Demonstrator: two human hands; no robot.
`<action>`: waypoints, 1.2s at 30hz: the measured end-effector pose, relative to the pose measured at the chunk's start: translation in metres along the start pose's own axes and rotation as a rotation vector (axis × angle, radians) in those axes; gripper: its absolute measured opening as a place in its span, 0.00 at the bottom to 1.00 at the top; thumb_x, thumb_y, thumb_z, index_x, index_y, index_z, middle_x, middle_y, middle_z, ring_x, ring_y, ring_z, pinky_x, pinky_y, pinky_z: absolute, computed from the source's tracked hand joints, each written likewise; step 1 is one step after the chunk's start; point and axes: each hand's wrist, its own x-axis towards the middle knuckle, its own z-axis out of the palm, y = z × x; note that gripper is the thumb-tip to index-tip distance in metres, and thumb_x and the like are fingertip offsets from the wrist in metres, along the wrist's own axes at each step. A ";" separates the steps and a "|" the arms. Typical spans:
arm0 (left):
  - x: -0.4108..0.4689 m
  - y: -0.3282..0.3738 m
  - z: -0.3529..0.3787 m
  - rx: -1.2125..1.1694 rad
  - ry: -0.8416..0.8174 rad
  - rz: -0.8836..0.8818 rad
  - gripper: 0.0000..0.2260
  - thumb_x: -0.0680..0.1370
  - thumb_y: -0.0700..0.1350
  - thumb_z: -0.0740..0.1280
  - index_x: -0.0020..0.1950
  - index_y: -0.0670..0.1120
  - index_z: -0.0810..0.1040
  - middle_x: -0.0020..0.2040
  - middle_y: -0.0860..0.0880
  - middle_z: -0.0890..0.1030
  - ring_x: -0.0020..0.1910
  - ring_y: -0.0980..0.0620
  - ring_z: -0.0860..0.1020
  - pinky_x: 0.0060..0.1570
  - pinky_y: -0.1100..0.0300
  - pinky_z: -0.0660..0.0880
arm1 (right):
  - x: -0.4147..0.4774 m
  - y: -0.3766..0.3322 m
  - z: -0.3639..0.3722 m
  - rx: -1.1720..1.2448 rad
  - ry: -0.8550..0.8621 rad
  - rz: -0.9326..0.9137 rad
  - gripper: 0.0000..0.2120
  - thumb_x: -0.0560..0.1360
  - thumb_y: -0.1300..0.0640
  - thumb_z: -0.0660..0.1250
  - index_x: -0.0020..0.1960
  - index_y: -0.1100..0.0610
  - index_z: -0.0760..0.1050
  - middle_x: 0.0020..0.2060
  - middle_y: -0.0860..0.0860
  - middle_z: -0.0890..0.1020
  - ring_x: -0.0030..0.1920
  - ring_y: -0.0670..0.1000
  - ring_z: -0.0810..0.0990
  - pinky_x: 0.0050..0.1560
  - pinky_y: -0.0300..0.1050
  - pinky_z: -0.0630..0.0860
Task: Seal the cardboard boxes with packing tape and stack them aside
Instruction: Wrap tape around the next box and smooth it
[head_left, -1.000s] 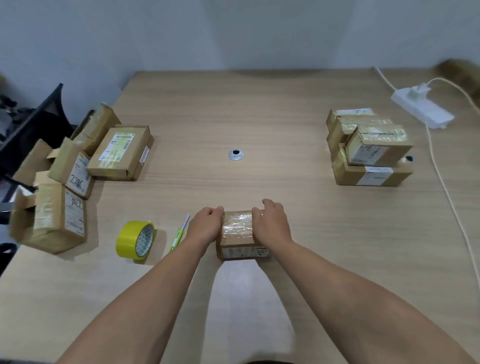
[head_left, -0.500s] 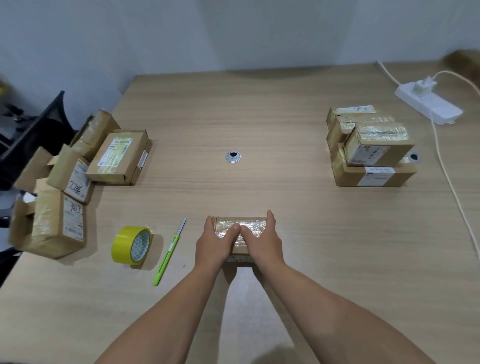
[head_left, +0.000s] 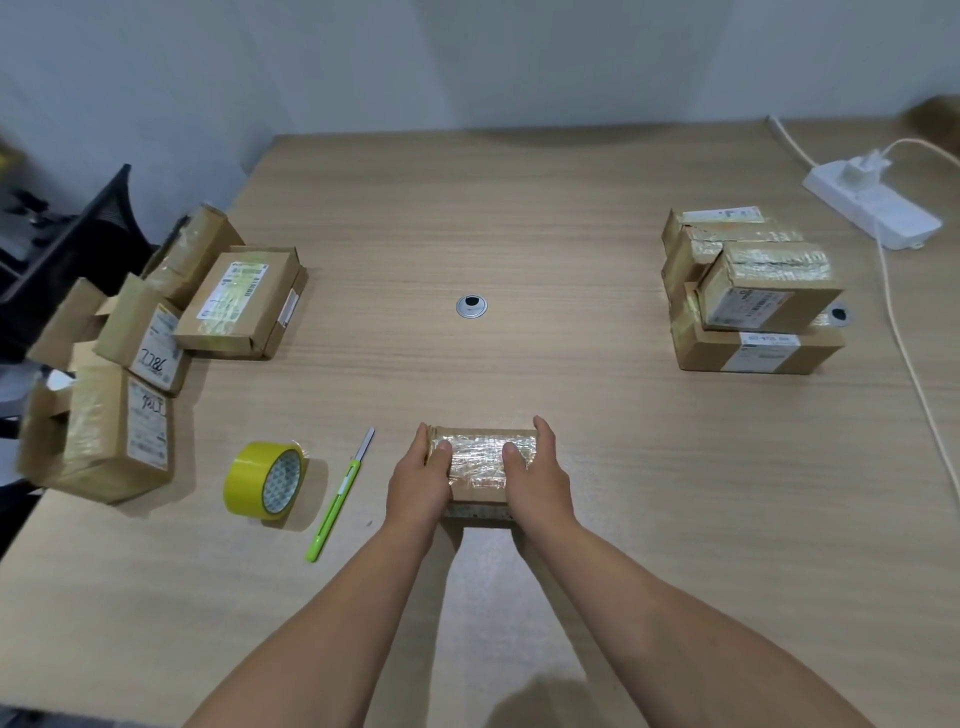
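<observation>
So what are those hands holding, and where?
A small taped box: the left hand grips its left end, the right hand its right end, thumbs on top.

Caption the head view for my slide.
Left hand and right hand grip a tape-wrapped brown cardboard box on a wooden table.

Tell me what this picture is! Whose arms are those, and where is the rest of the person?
Those are a person's arms, not a machine. The camera sits on the person's head and looks down, so you see what they see. The left hand and right hand hold a small cardboard box by its ends, thumbs on its shiny taped top. It sits on a wooden table. Beside it lie a yellow tape roll and a green cutter. On the left is a jumble of boxes; on the right, a stack of taped boxes and a white power strip.
</observation>
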 end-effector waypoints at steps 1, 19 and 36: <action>0.001 0.000 -0.001 -0.045 0.001 -0.016 0.24 0.84 0.49 0.60 0.80 0.55 0.61 0.78 0.50 0.66 0.75 0.49 0.67 0.70 0.55 0.63 | -0.001 0.000 0.000 0.001 0.001 0.000 0.27 0.83 0.45 0.55 0.79 0.38 0.49 0.73 0.53 0.71 0.66 0.57 0.75 0.67 0.59 0.71; -0.014 0.001 -0.011 0.036 -0.184 0.071 0.38 0.77 0.50 0.73 0.81 0.54 0.54 0.67 0.57 0.69 0.64 0.57 0.68 0.60 0.60 0.65 | -0.003 0.000 -0.001 -0.012 -0.020 -0.024 0.46 0.77 0.39 0.68 0.81 0.42 0.39 0.79 0.51 0.61 0.76 0.56 0.65 0.69 0.54 0.68; 0.005 -0.006 -0.021 -0.230 -0.292 -0.155 0.30 0.83 0.35 0.61 0.81 0.53 0.56 0.69 0.51 0.73 0.56 0.55 0.79 0.50 0.65 0.74 | -0.002 0.003 -0.007 -0.014 -0.079 -0.019 0.32 0.85 0.46 0.54 0.81 0.40 0.38 0.81 0.55 0.55 0.79 0.59 0.59 0.75 0.55 0.61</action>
